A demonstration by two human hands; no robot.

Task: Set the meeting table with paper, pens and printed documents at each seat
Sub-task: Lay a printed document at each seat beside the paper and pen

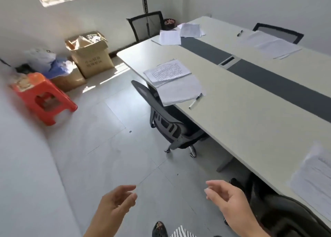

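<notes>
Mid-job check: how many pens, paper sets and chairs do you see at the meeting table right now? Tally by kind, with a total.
Pens: 2
Paper sets: 4
Chairs: 4
Total: 10

I can read no text in this view. The cardboard box (92, 61), far left on the floor, bears two rows of dark characters, too blurred to read. The printed document (167, 70) on the tabletop (250, 120) shows dense lines, too small to read.
</notes>
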